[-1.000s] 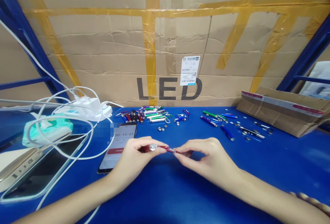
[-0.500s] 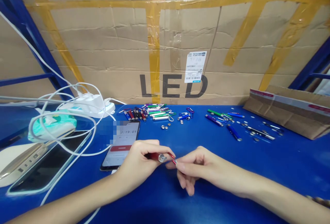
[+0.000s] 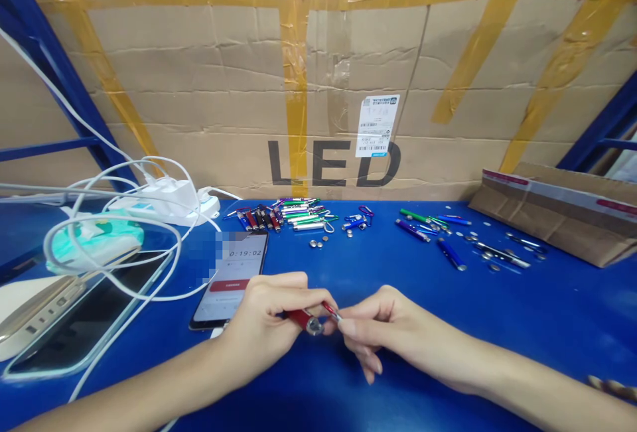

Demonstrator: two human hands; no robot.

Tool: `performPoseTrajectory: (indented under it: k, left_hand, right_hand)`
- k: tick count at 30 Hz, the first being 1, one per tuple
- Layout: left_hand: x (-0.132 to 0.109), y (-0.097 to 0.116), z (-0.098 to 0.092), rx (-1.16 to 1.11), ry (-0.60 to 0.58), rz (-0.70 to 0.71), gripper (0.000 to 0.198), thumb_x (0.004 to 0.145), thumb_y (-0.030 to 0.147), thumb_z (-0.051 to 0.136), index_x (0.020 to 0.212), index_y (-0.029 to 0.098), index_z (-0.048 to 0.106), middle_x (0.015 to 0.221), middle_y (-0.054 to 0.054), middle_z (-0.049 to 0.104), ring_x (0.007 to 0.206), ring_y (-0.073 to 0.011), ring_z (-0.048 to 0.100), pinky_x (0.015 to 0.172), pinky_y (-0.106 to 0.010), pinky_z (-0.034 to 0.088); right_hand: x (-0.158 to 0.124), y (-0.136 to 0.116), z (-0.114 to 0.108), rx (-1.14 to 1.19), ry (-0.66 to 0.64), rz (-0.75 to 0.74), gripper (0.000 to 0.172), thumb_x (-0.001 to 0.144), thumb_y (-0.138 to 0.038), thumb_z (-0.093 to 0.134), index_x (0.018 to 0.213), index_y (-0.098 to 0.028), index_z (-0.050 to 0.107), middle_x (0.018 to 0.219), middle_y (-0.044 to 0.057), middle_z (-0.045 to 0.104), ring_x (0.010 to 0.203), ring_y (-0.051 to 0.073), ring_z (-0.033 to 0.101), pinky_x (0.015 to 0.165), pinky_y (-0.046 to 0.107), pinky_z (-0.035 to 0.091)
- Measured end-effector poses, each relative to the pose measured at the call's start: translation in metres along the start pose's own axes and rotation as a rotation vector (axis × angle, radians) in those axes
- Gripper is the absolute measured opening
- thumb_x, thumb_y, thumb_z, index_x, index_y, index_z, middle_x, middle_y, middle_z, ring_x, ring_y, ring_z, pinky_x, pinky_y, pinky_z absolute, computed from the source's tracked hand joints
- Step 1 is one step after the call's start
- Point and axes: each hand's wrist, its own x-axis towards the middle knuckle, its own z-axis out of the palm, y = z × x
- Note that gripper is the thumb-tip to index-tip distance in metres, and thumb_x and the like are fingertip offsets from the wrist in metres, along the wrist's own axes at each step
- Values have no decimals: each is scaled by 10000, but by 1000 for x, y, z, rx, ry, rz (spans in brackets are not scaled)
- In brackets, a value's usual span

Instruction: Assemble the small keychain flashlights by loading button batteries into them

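Observation:
My left hand (image 3: 271, 306) is closed around a small red flashlight (image 3: 304, 320), its silver lens end pointing toward the lower right. A thin red carabiner clip (image 3: 330, 310) spans from my left fingertips to my right hand (image 3: 385, 326). Thumb and index finger of the right hand pinch the clip's silver end, while its other fingers curl below. Whether the clip is joined to the flashlight is hidden by the fingers. Both hands hover over the blue table (image 3: 423, 392), close together in front of a phone (image 3: 231, 279) with a running timer.
Several small flashlights (image 3: 308, 216) with carabiners lie in a pile at the back. Button cells (image 3: 313, 244) sit nearby. More flashlights, one blue (image 3: 451, 254), lie at right before a paper bag (image 3: 557, 216). White cables (image 3: 179, 233) and a power strip (image 3: 172, 200) occupy the left.
The flashlight's lens end has tilted downward and more of its red body shows. The red clip has shifted slightly left and up at its left end. Both hands keep their grips.

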Motion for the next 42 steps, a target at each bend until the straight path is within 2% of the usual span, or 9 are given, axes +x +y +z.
performPoseTrajectory:
  k: [13, 17, 20, 23, 26, 31, 35, 38, 42]
  left_hand:
    - [1, -15, -10, 156, -104, 192, 286, 880, 250, 452, 957, 269, 727, 542, -6, 464, 502, -112, 421, 516, -193, 380]
    - [0, -17, -8, 90, -119, 134, 255, 857, 274, 495, 974, 277, 721, 554, -13, 486, 505, -117, 427, 527, -206, 396]
    - [1, -16, -5, -27, -64, 73, 247, 831, 247, 523, 982, 255, 718, 550, -7, 506, 488, -110, 421, 510, -206, 396]
    - [3, -12, -2, -109, -29, -45, 291, 788, 221, 571, 1061, 237, 671, 573, 17, 518, 494, -105, 430, 516, -206, 395]
    - [3, -6, 2, -143, -59, -206, 346, 776, 270, 590, 1119, 224, 590, 574, 58, 446, 499, -94, 408, 513, -197, 363]
    - [-3, 5, 3, -322, -209, -386, 296, 844, 397, 484, 1098, 254, 433, 609, 81, 359, 511, -85, 319, 478, -191, 274]
    - [-5, 8, 3, -585, -343, -471, 221, 880, 455, 386, 914, 236, 383, 617, 80, 343, 505, -80, 265, 461, -191, 243]
    - [-3, 8, 4, -762, -407, -486, 287, 878, 482, 376, 794, 208, 388, 602, 76, 323, 497, -75, 237, 438, -188, 209]
    - [-2, 8, 3, -868, -447, -491, 355, 858, 511, 412, 763, 173, 460, 534, 80, 299, 473, -69, 212, 428, -204, 160]
  right_hand:
    - [1, 3, -3, -18, 48, -5, 392, 746, -407, 593, 482, -140, 482, 448, -57, 405, 457, 71, 466, 570, 247, 458]
    - [1, 3, -3, -67, 81, 20, 401, 741, -421, 595, 472, -152, 465, 446, -56, 403, 489, 90, 502, 609, 257, 472]
    - [3, 4, -5, -124, 87, -11, 392, 761, -420, 579, 491, -150, 489, 466, -46, 420, 526, 104, 529, 628, 258, 472]
    - [3, 5, -8, -230, 140, -93, 350, 793, -428, 545, 614, -134, 606, 488, -39, 437, 511, 96, 502, 590, 242, 461]
    - [3, 4, -10, -455, 310, -227, 321, 831, -399, 511, 749, -135, 673, 560, -12, 503, 506, 86, 459, 512, 211, 402]
    - [-1, 1, -11, -783, 524, -570, 278, 856, -287, 497, 702, -150, 684, 576, 10, 495, 527, 100, 417, 496, 230, 359]
    - [-3, 2, -12, -888, 564, -687, 206, 861, -224, 492, 815, -163, 684, 674, 39, 588, 572, 118, 494, 527, 241, 413]
    - [-4, 5, -13, -967, 564, -813, 171, 852, -163, 505, 932, -171, 656, 722, 44, 618, 603, 121, 526, 558, 240, 447]
    - [-3, 6, -13, -1051, 513, -939, 219, 840, -113, 515, 1030, -176, 604, 744, 44, 629, 616, 118, 530, 583, 236, 467]
